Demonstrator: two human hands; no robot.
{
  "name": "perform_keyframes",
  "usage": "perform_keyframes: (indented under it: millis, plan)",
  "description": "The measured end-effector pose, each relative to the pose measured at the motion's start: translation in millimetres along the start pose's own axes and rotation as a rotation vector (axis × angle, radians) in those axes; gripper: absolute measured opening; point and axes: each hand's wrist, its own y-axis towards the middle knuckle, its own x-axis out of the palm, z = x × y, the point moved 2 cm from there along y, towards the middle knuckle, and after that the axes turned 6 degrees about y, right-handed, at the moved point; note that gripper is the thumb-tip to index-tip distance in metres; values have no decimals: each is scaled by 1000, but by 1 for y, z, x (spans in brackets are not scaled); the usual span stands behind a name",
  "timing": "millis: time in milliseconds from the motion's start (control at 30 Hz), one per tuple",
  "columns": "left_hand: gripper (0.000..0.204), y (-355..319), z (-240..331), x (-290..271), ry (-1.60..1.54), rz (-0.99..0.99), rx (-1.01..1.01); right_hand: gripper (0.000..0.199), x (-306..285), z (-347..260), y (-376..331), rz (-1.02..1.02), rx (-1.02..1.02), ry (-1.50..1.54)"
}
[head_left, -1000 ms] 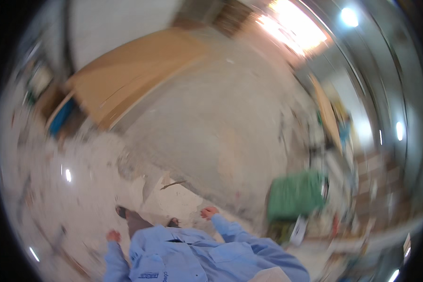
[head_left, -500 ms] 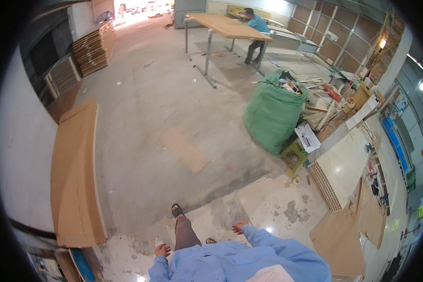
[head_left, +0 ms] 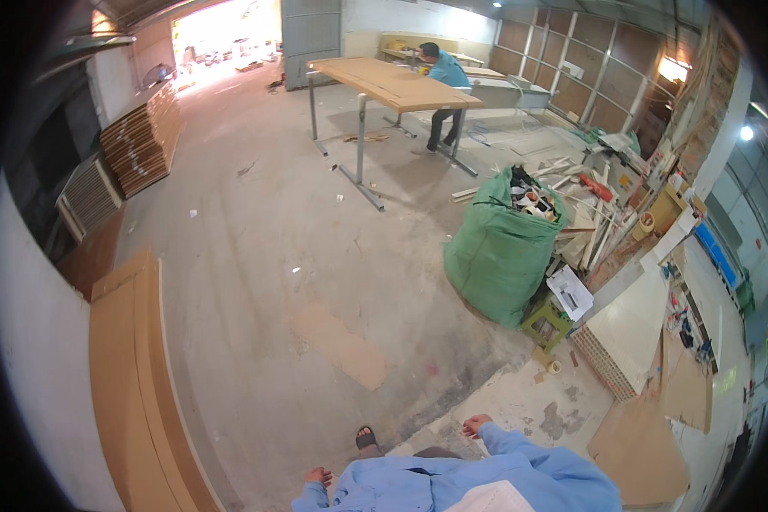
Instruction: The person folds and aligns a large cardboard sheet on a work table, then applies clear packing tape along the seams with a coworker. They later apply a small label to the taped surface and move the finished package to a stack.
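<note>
My left hand [head_left: 318, 476] hangs low beside my body, its fingers loosely apart and nothing held. My right hand [head_left: 476, 425] is out to the other side over the floor, empty too, with the fingers relaxed and slightly bent. Both arms wear light blue sleeves [head_left: 520, 450]. Neither hand touches anything. Below, a foot in a dark sandal [head_left: 365, 439] shows on the concrete floor. The nearest large thing ahead on the right is a stuffed green sack [head_left: 499, 252], with scraps showing at its mouth.
Brown boards [head_left: 128, 367] lean along the left wall, with stacked panels [head_left: 141, 141] beyond. A person [head_left: 448, 72] in blue works behind a metal-legged table [head_left: 392, 83] with a brown panel. A green stool [head_left: 544, 328], white panel [head_left: 627, 341] and cardboard sheet [head_left: 640, 452] stand or lie right.
I have come forward: the green sack and floor patch now sit lower and nearer. My view has tilted up, and both hands appear lower and further right.
</note>
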Motion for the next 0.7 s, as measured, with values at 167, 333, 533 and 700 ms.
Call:
perform_keyframes:
  millis: [167,333,533,700]
  plan:
    - [26,36,152,8,141,-38,184,24,-11,-54,20,23,-74,237]
    - [25,53,282,72,305,-22,276,22,-10,-38,83,51,35,341]
    - [29,33,403,179,419,-99,321,31,-10,4,187,44,106,-514]
    - [30,6,473,258,437,-43,209,33,-75,-77,262,-54,-206,-641]
